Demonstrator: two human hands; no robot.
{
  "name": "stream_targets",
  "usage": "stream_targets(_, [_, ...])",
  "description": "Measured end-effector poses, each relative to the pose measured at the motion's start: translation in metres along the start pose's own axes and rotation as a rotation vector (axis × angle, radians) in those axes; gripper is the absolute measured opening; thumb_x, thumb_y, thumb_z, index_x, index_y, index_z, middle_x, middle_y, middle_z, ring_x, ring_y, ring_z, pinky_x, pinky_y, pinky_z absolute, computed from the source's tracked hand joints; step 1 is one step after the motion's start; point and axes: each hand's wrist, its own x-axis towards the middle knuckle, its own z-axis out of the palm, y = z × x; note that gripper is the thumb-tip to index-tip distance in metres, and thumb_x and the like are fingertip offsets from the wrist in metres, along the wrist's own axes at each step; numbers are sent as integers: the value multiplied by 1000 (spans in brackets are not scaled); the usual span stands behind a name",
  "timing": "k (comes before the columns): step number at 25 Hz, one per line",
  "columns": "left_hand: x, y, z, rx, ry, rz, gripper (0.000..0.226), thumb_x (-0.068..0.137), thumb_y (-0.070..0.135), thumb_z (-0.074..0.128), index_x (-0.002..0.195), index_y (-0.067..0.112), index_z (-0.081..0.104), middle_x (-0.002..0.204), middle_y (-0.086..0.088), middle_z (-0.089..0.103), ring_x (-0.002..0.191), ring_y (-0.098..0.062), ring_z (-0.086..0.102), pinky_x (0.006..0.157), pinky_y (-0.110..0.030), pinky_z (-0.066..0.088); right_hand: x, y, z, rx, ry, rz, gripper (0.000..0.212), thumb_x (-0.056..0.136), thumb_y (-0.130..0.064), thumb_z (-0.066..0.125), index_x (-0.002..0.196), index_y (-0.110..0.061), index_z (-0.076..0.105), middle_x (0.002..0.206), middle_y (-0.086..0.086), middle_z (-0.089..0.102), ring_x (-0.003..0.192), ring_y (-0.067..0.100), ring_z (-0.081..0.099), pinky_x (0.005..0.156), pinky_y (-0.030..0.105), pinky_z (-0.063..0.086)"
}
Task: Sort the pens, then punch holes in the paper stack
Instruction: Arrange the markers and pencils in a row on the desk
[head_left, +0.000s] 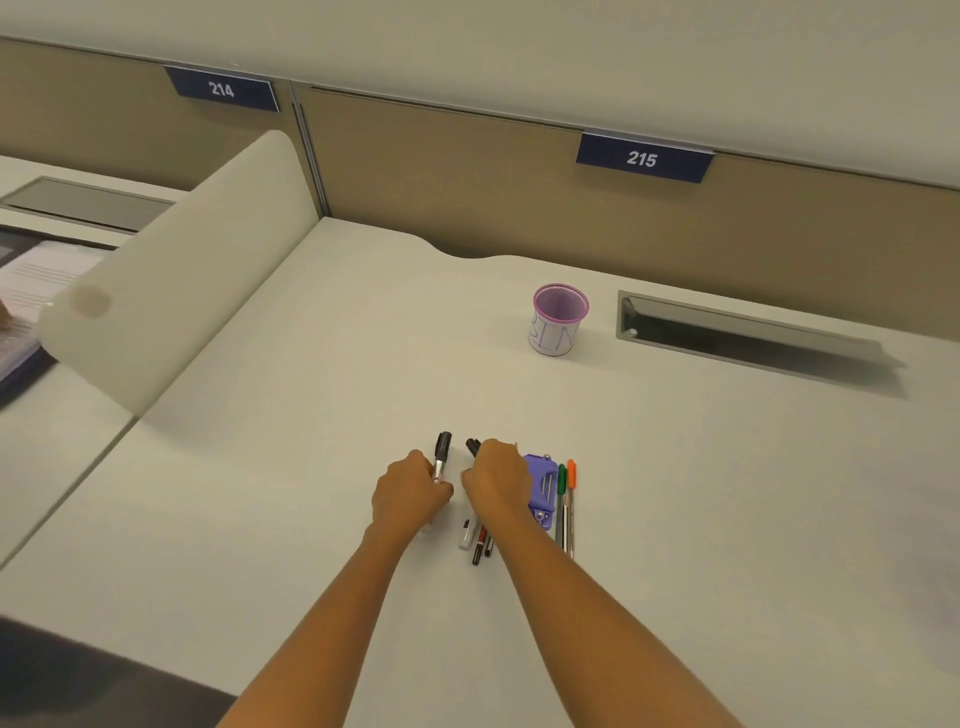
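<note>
Centre of frame, low on the pale desk (311, 364). Left hand (410, 493) has its grip closed round a black-capped marker (442, 453), cap pointing up-frame. Right hand (498, 480) lies curled over a cluster of pens (478, 543); cannot tell how its grip stands. Purple hole punch (541, 488) just right of it, then green pen (561, 493) and orange pen (571, 488). Purple mesh cup (558, 319) stands well above, right of centre.

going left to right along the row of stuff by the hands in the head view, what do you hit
left hand holding a black-capped marker → right hand → purple hole punch → green pen → orange pen
</note>
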Motion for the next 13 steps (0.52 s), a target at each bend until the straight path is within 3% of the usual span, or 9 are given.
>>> stream_targets(4, [-4, -6, -3, -95, -41, -11, 23, 78, 24, 62, 98, 13, 58, 94, -3, 67, 81, -22, 61, 62, -27, 40, -1, -7, 3, -5, -2, -11, 21, 87, -6, 61, 108, -5, 63, 107, 12, 68, 98, 29, 67, 66, 30, 44])
stream_targets(7, [-5, -9, -7, -174, -70, -22, 24, 81, 23, 62, 103, 12, 59, 99, -5, 69, 84, -23, 64, 74, -32, 51, 0, -13, 3, 209, -30, 37, 28, 80, -10, 67, 105, -5, 56, 95, 11, 63, 86, 29, 64, 55, 27, 40])
stream_targets(9, [-4, -12, -10, -280, -92, -24, 25, 83, 21, 62, 106, 12, 60, 101, -6, 70, 89, -25, 67, 83, -40, 56, 0, -18, 2, 378, -68, 32, 18, 78, -18, 65, 90, -9, 54, 80, 6, 56, 71, 23, 56, 49, 25, 35])
stream_targets(11, [-7, -13, -13, -387, -100, -4, 26, 84, 20, 62, 109, 13, 60, 102, -8, 71, 91, -26, 68, 84, -45, 57, 1, -22, 3, 612, -108, 21, 13, 82, -23, 60, 75, -14, 55, 69, 2, 55, 61, 20, 52, 53, 26, 40])
stream_targets(13, [-11, -14, -16, -462, -51, 25, 23, 86, 20, 61, 109, 16, 61, 99, -8, 73, 88, -25, 70, 84, -47, 57, 1, -23, 4, 833, -208, 16, 9, 83, -22, 61, 76, -17, 61, 71, 5, 63, 66, 22, 60, 66, 36, 53])
